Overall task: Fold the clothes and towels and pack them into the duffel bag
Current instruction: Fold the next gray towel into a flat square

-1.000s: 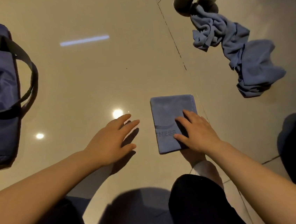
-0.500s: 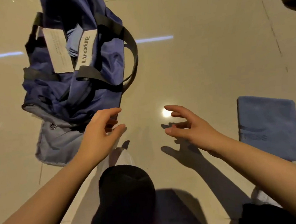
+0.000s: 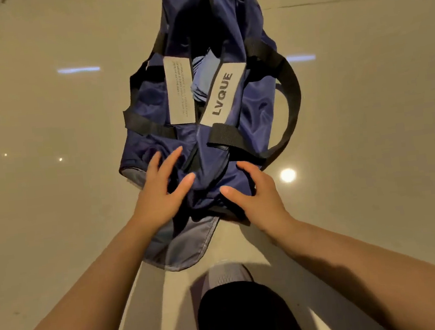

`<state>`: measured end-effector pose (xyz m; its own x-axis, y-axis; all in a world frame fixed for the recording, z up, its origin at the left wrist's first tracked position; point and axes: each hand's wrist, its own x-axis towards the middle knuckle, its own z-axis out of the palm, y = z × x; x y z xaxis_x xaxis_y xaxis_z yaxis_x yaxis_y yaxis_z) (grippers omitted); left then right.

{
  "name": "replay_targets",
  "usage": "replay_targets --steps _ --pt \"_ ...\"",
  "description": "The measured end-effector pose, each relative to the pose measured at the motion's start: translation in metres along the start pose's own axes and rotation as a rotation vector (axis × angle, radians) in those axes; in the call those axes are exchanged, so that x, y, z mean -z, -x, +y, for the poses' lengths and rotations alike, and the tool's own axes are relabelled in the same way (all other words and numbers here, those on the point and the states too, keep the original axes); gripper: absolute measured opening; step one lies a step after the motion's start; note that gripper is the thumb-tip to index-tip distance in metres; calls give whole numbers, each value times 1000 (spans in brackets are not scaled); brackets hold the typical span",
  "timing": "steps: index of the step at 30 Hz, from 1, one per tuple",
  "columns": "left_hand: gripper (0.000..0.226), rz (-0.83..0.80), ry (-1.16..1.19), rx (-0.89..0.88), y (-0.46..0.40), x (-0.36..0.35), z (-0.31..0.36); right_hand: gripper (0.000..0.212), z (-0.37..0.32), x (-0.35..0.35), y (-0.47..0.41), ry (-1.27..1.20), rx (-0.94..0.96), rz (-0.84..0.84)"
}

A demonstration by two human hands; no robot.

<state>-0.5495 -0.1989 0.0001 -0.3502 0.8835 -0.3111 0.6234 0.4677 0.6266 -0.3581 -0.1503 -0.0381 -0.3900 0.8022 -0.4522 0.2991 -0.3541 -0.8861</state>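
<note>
The navy duffel bag (image 3: 235, 120) lies on the glossy floor straight ahead, with black straps and two grey labels, one reading LVQUE. Through its open top a light-blue folded cloth (image 3: 203, 79) shows inside. My left hand (image 3: 160, 189) lies on the bag's near end with fingers stretched out and thumb spread. My right hand (image 3: 254, 193) rests on the same end at the right, thumb and fingers spread over the fabric. Neither hand holds a towel. The folded blue towel and the crumpled cloth are out of view.
Beige polished floor tiles (image 3: 369, 135) surround the bag, with lamp reflections. My dark-clothed leg (image 3: 243, 315) is bent just below the bag's near end. A black strap loop (image 3: 293, 95) hangs out on the bag's right side.
My right hand left the folded towel. My view swung left, so the bag is now central and the towel gone from sight. Both hands reached forward onto the bag's near end.
</note>
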Motion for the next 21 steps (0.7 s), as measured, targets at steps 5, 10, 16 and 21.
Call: replay_targets --steps 5,10,16,21 --pt "77 -88 -43 -65 -12 -16 0 52 -5 -9 -4 -3 -16 141" --pt "74 -72 -3 -121 -7 -35 29 56 -15 32 1 -75 -2 144" --pt "57 -256 42 -185 24 -95 97 55 -16 133 36 -129 -3 303" --pt "63 -473 -38 -248 63 -145 143 53 1 197 93 -135 -33 431"
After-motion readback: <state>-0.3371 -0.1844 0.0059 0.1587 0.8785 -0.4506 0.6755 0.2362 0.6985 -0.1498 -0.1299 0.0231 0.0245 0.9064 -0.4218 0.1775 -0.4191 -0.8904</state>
